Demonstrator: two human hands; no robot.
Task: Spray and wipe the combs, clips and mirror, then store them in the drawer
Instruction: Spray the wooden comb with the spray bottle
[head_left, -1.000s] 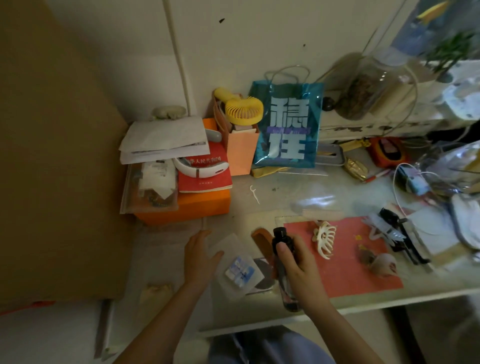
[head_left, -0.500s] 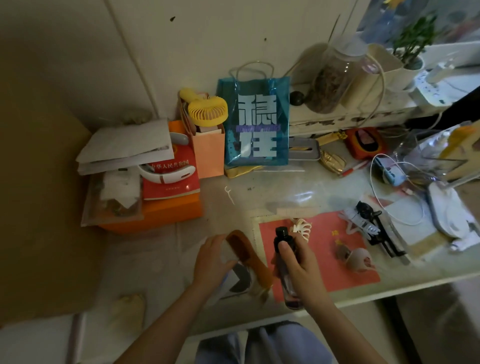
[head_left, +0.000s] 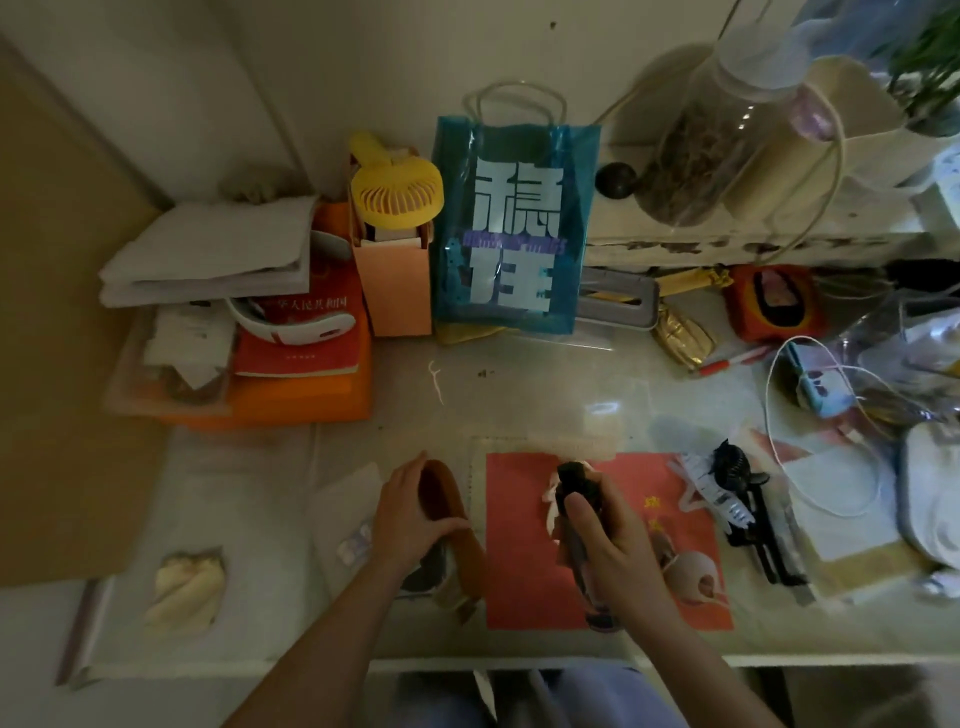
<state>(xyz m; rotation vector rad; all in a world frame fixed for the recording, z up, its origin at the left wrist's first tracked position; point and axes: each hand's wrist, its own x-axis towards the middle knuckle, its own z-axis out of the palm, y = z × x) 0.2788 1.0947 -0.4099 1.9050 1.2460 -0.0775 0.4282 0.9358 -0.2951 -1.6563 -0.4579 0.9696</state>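
Observation:
My left hand (head_left: 410, 519) grips a brown wooden comb (head_left: 452, 525) near the desk's front edge, holding it tilted above a small dark mirror (head_left: 426, 569) and a wipe packet (head_left: 343, 519). My right hand (head_left: 618, 551) holds a dark spray bottle (head_left: 576, 488) upright, index finger on its black nozzle, pointed toward the comb. A cream claw clip (head_left: 550, 504) lies partly hidden behind the bottle on the red mat (head_left: 524, 571). A pale round clip (head_left: 693, 571) lies right of my hand. Black and white clips (head_left: 732, 488) lie further right.
An orange box with books (head_left: 301, 395) stands at the back left. A yellow fan (head_left: 397, 192) and a blue bag (head_left: 511, 228) stand behind. Cables and chargers (head_left: 831, 395) crowd the right. A crumpled tissue (head_left: 187, 587) lies front left. A pale comb (head_left: 566, 444) lies above the mat.
My left hand left the wipe packet and picked up the brown comb. The right hand kept the spray bottle and brought it nearer the comb. The camera tilted down.

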